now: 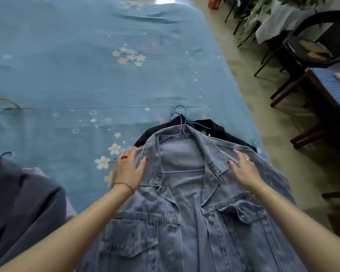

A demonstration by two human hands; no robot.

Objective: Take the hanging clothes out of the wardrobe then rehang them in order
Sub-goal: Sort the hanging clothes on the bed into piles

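Left hand (129, 169) flat on denim jacket (185, 222) shoulder, right hand (243, 171) likewise, fingers spread, both arms outstretched

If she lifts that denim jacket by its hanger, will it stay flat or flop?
The denim jacket would probably sag and swing: its collar and front already lie in soft folds on the bed. It looks thick, so likely rather heavy for the thin purple hanger, which might bend slightly.

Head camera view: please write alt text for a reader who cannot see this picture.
A person's left hand and right hand rest flat on the shoulders of a light denim jacket, which lies on a purple hanger on a blue flowered bedsheet. A black garment on a blue hanger lies beneath it; a grey garment lies at the left.
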